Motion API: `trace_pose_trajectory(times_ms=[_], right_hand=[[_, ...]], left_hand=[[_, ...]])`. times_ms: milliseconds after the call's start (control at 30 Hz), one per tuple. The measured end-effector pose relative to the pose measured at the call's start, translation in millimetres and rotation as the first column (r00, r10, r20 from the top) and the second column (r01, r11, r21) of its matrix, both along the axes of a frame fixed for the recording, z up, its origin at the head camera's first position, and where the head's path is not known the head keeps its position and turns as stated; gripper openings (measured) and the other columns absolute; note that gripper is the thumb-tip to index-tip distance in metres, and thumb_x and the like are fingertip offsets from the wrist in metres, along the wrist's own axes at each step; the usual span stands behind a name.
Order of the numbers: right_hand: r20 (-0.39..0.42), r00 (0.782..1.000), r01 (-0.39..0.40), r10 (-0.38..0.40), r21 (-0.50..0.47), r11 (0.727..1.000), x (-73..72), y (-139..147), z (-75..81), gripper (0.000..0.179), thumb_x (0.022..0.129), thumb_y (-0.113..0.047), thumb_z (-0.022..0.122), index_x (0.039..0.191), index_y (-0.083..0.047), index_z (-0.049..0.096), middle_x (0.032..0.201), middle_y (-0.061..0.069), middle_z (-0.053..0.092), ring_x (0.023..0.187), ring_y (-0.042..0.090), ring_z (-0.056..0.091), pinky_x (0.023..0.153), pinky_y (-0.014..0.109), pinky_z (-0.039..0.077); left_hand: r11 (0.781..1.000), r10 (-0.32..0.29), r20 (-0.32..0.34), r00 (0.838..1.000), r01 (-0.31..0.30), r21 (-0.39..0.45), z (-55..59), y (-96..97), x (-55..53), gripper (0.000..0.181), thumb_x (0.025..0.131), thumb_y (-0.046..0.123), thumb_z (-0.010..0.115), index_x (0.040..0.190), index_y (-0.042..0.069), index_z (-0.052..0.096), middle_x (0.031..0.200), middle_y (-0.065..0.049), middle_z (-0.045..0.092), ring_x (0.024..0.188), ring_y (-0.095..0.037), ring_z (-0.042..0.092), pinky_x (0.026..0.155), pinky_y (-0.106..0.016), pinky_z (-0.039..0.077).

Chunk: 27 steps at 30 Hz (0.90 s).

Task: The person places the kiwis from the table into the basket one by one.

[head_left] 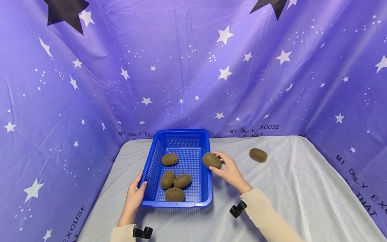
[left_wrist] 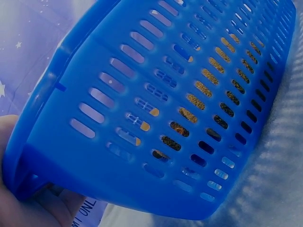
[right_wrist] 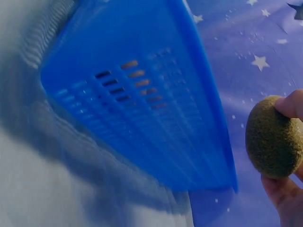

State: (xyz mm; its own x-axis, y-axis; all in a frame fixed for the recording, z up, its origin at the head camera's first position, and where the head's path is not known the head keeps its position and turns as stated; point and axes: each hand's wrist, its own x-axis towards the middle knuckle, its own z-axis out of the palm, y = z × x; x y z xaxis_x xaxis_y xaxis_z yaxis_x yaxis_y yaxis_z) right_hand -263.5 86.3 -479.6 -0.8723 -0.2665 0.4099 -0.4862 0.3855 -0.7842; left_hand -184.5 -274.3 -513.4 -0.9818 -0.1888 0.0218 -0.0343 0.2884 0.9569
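A blue plastic basket (head_left: 210, 188) with slotted walls stands on the cloth. Inside it lie several brown kiwis, one kiwi (head_left: 169, 159) toward the back and the others, among them a kiwi (head_left: 174, 194), bunched near the front. My left hand (head_left: 135, 191) grips the basket's left rim, thumb on top; the left wrist view shows the rim (left_wrist: 35, 118) against the palm. My right hand (head_left: 228, 169) pinches a kiwi (head_left: 211, 160) between thumb and fingers over the right rim. In the right wrist view that kiwi (right_wrist: 273, 137) is raised beside the basket wall (right_wrist: 128, 94).
Another kiwi (head_left: 258, 155) lies on the grey-white cloth (head_left: 272, 188) to the right of the basket. Purple curtains (head_left: 187, 67) with white stars rise behind and at both sides. Each wrist carries a small black camera (head_left: 238, 209).
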Motion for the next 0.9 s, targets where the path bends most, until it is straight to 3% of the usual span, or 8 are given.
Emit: trace_pose_trajectory(times_ms=[367, 900], right_hand=[[-0.008, 0.995, -0.094, 0.094, 0.048, 0.994, 1.9, -22, -4.0, 0.054, 0.075, -0.016, 0.079, 0.124, -0.006, 0.059, 0.12, 0.008, 0.06, 0.104, 0.02, 0.057, 0.082, 0.034, 0.052], [-0.049, 0.983, -0.174, 0.176, 0.049, 0.984, 1.8, -31, -14.5, 0.048, 0.077, -0.012, 0.076, 0.121, -0.002, 0.059, 0.12, 0.009, 0.059, 0.105, 0.025, 0.059, 0.09, 0.034, 0.05]], left_hand=[[1.0, -0.002, 0.003, 1.0, 0.002, 0.006, 0.4, 0.2, 0.0, 0.054, 0.096, -0.005, 0.041, 0.146, -0.006, 0.022, 0.152, -0.024, 0.021, 0.14, -0.036, 0.019, 0.112, -0.048, 0.019], [1.0, 0.01, 0.03, 1.0, -0.01, 0.005, 2.8, 1.9, 0.6, 0.055, 0.096, -0.002, 0.042, 0.147, -0.004, 0.021, 0.152, -0.023, 0.021, 0.141, -0.035, 0.018, 0.113, -0.048, 0.019]])
